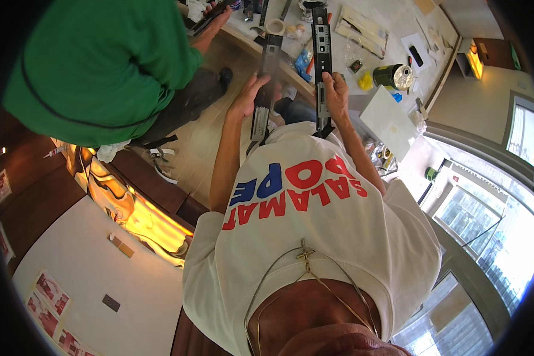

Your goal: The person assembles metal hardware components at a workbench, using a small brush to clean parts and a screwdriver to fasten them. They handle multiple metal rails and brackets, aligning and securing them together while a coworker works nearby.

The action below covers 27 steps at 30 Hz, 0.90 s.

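Observation:
Two black-and-silver metal drawer slides are upright in front of my chest, side by side and apart. My left hand point(248, 97) is closed round the left drawer slide point(271, 54), which looks slightly blurred. Around the middle of the right drawer slide point(321, 44) my right hand point(337, 98) is closed, its thumb along the front. The upper end of that slide overlaps the view of the cluttered worktable point(353, 12). Some of the fingers behind both slides are hidden.
At the left, a co-worker in a green shirt point(107, 65) holds a dark long object point(210, 19). The table carries a tape roll point(275, 26), a metal can point(394, 77), a phone point(416, 56) and blue plastic point(303, 64). A pale panel point(388, 123) stands beside my right arm.

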{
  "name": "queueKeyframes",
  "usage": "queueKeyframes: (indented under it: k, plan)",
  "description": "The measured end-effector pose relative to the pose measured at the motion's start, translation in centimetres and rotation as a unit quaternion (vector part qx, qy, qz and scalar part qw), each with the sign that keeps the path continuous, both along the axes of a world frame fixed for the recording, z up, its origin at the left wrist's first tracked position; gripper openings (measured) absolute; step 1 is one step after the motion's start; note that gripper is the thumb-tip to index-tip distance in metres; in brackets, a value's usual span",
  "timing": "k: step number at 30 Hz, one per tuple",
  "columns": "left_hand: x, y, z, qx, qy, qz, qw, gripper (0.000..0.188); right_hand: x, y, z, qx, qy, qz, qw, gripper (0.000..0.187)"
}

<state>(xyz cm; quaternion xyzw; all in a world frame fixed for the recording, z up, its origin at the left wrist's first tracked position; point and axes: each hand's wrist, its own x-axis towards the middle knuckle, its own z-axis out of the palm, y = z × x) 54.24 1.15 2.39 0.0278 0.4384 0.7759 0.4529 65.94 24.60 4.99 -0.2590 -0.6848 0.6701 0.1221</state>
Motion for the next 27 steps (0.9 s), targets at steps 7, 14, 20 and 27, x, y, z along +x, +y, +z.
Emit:
queueKeyframes:
  k: [7, 14, 20, 27]
  plan:
    - [-1.4, 1.0, 0.8, 0.022, 0.012, 0.011, 1.0, 0.032, -0.5, 0.3, -1.6, 0.039, -0.003, -0.001, 0.999, 0.038]
    - [-0.2, 0.8, -0.1, 0.025, 0.002, 0.033, 0.999, 0.031, 0.7, 1.5, -2.6, 0.061, -0.045, -0.046, 0.996, 0.037]
    - [0.2, 0.5, -1.2, 0.008, 0.012, 0.062, 0.998, 0.033, 0.6, 1.4, -1.6, -0.001, -0.038, -0.059, 0.998, 0.035]
    - [0.3, 0.8, 0.8, -0.11, 0.031, 0.142, 0.983, 0.047, 0.9, 2.2, -1.8, -0.002, -0.025, -0.068, 0.997, 0.034]
